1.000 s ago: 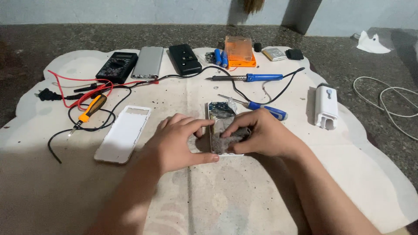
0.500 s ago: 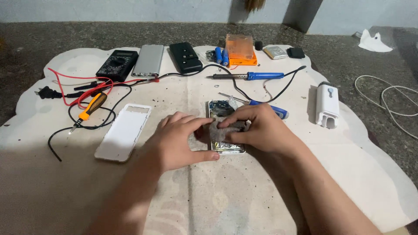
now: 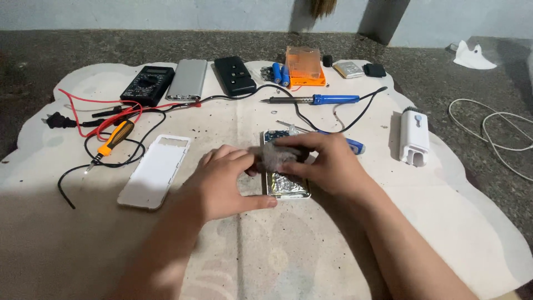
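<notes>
Two bare hands worked at an opened power bank (image 3: 286,186) lying flat near the middle of a pale mat (image 3: 333,244) spread on a dark floor. The left hand (image 3: 225,183) curled round the bank's near-left edge, thumb pressed along its near end and fingers bent over its top. The right hand (image 3: 327,164) came in from the other side, fingertips pinching a crumpled grey wad (image 3: 276,155) held against the bank's upper half. Silvery foil showed on the bank's lower part and a strip of blue circuit board at its far end.

A white cover (image 3: 155,171) lay left of the bank, well apart from it. Farther left sat an orange-handled screwdriver (image 3: 114,138) amid red and black leads. Beyond the bank, a blue-handled soldering iron (image 3: 313,100) lay crosswise, its black cord looping past the bank's far end. Along the mat's far edge, left of the iron, stood a black multimeter (image 3: 147,84), a silver case (image 3: 189,79) and a black case (image 3: 234,75); an orange box (image 3: 304,65) with blue cells (image 3: 279,73) beside it sat just behind the iron. A white charger-like block (image 3: 415,136) rested well to the bank's right.
</notes>
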